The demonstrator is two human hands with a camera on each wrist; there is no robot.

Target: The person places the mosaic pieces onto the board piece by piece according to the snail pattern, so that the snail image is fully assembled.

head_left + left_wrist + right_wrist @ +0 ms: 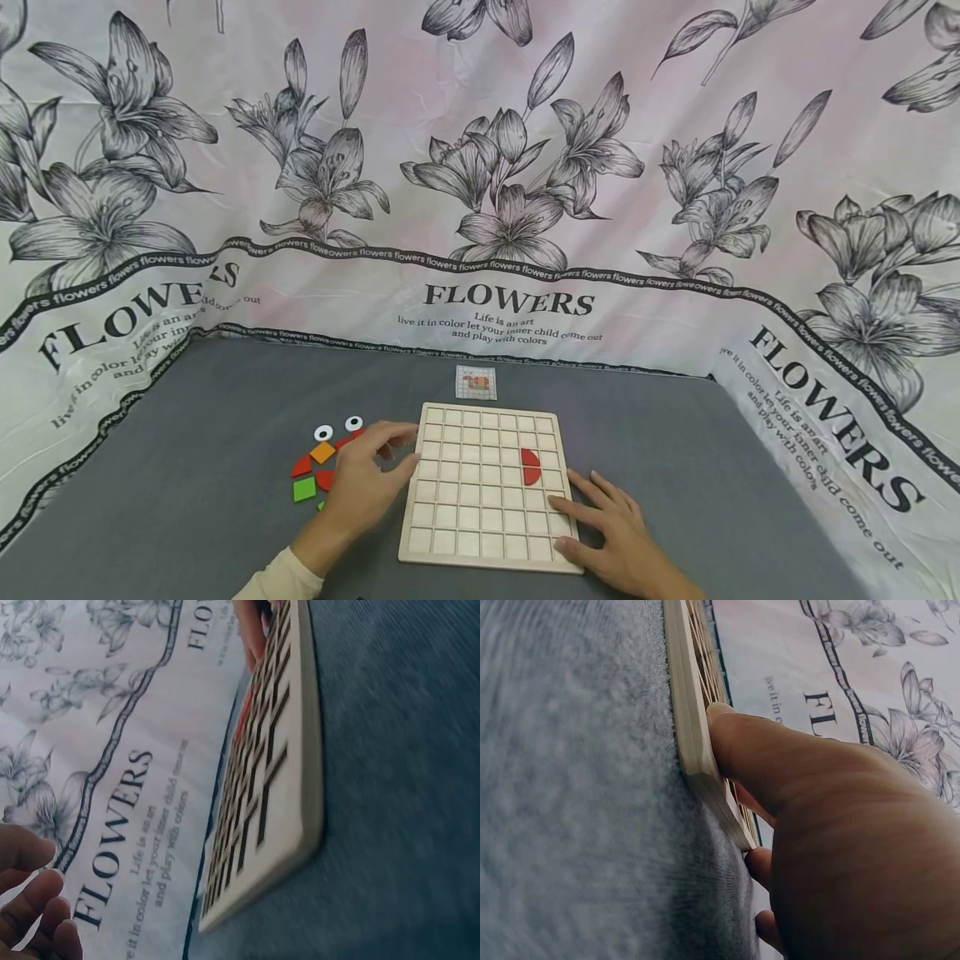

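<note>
A wooden grid board (457, 492) lies flat on the grey cloth. Two red quarter-circle pieces (531, 467) sit in its right part, one above the other, forming a half disc. My left hand (363, 479) hovers by the board's left edge with loosely bent fingers, nothing showing between them; in the left wrist view its fingertips (46, 896) appear apart from the board. My right hand (618, 529) rests at the board's right edge, fingers spread and relaxed. Seen from the right wrist, the thumb (742, 739) touches the rim near a corner.
Left of the board, partly behind my left hand, lie loose pieces: a green square (303, 489), an orange square (322, 452), red pieces (302, 467) and two round eye pieces (323, 432). A small pattern card (476, 382) lies beyond the board. Flower-printed cloth (510, 312) walls the back and sides.
</note>
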